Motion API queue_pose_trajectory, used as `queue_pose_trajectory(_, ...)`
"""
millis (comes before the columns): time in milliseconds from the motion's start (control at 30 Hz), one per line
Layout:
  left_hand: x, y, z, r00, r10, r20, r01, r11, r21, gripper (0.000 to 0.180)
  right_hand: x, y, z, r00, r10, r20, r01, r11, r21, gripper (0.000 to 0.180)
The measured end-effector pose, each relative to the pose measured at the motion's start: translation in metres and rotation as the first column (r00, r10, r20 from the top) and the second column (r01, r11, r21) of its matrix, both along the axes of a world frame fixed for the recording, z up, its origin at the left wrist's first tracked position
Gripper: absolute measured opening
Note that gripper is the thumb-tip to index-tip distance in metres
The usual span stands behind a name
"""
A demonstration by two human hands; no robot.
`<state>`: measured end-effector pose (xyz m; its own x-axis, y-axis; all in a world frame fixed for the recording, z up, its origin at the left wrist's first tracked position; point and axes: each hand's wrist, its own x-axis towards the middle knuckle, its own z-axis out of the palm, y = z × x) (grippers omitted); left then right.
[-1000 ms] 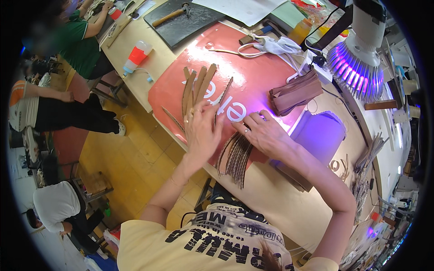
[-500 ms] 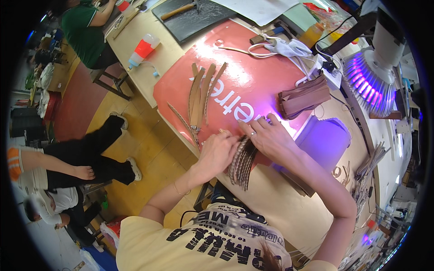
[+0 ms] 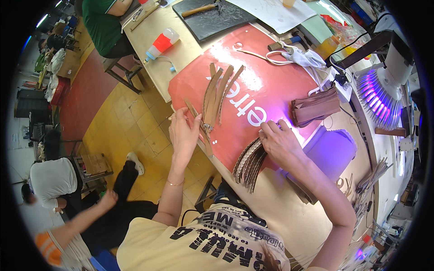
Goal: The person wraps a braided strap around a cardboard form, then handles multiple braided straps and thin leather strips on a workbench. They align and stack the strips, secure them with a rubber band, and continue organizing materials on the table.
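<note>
A bundle of braided brown strips (image 3: 247,168) fans over the near edge of the red sheet (image 3: 221,147). My right hand (image 3: 282,143) is closed at its upper end, thumb and fingers bent around it; the exact grip is partly hidden. Farther left, my left hand (image 3: 184,133) is at a thin brown strip (image 3: 191,107), with thumb and fingers apart on either side of it. Just beyond that hand, several flat tan strips with stitched-looking edges (image 3: 221,92) lie in a loose fan.
A stack of brown pieces (image 3: 315,107) lies right of the lettering, near a lamp with glowing violet fins (image 3: 377,92). A red-and-clear squeeze bottle (image 3: 162,44), a hammer (image 3: 199,10) on a black slab (image 3: 214,25) and a white cable (image 3: 275,58) lie farther off. People are to the left.
My left hand has left the braided bundle and moved left to the thin strip. My right hand stays at the bundle. The view has shifted, and a person at left has moved nearer.
</note>
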<state>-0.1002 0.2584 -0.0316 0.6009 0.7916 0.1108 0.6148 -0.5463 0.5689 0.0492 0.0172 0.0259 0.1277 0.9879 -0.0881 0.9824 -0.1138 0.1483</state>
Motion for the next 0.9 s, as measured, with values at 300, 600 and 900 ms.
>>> queue_pose_trajectory(300,0.0,-0.005,0.004,0.998,0.005,-0.056,-0.012,0.993,-0.121,0.03,0.001,-0.001,0.0,0.999,-0.023,-0.048,0.021,0.999,-0.033,0.016)
queue_pose_trajectory(600,-0.003,-0.007,0.019,0.936,0.091,0.339,0.052,0.919,-0.39,0.025,0.001,0.0,-0.001,0.998,-0.033,-0.054,0.03,0.999,-0.044,0.014)
queue_pose_trajectory(900,0.117,-0.026,0.034,0.928,-0.308,0.211,0.361,0.886,-0.291,0.029,0.002,0.003,-0.002,0.996,-0.044,-0.073,0.041,0.998,-0.044,0.009)
